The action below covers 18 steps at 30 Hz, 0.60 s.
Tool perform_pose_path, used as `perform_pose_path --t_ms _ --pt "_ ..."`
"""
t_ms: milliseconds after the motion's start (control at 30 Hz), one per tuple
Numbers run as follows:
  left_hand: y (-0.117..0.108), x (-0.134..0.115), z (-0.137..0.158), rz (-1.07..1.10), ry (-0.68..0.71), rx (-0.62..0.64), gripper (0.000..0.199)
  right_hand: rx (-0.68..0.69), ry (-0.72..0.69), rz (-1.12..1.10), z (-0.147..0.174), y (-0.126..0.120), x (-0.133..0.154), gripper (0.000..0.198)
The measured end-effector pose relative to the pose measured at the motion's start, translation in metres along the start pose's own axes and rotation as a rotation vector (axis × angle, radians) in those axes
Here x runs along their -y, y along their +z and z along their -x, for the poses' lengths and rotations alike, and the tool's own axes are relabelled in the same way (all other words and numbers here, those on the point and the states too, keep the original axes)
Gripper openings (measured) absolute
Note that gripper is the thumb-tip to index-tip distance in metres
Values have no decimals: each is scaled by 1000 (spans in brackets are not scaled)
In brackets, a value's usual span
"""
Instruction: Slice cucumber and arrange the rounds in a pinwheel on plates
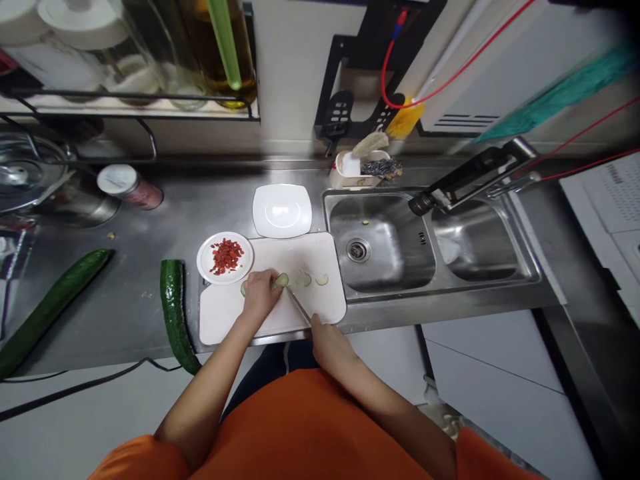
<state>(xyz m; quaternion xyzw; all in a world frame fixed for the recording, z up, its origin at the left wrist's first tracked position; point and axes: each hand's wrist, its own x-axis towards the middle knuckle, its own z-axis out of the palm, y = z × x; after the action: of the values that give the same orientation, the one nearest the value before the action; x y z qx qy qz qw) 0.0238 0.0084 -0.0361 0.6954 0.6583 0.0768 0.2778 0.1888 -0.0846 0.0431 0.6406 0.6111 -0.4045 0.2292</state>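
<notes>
My left hand (260, 293) presses down on a short piece of cucumber (281, 281) on the white cutting board (320, 257). My right hand (327, 340) grips a knife (299, 307) whose blade points up-left toward that cucumber piece. Thin cucumber slices (314, 279) lie on the board just right of the blade. A small round plate of red bits (225, 257) rests on the board's upper-left corner. A square white plate (281, 211) stands behind the board.
Two whole cucumbers (175, 313) (50, 307) lie on the steel counter to the left. A double sink (390, 247) with a dark faucet (465, 177) is on the right. A can (130, 187), a pot lid (25, 173) and a shelf of jars (150, 53) stand at the back left.
</notes>
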Motion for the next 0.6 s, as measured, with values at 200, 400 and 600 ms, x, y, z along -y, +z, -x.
perform_pose_path --t_ms 200,400,600 --pt "-16 8 12 264 -140 -30 20 -12 11 -5 0 1 -1 41" --pt "-31 41 33 427 -402 -184 30 -15 32 -49 3 -1 -3 38" --pt "-22 63 39 400 -470 -211 31 -71 34 -26 2 3 -6 41"
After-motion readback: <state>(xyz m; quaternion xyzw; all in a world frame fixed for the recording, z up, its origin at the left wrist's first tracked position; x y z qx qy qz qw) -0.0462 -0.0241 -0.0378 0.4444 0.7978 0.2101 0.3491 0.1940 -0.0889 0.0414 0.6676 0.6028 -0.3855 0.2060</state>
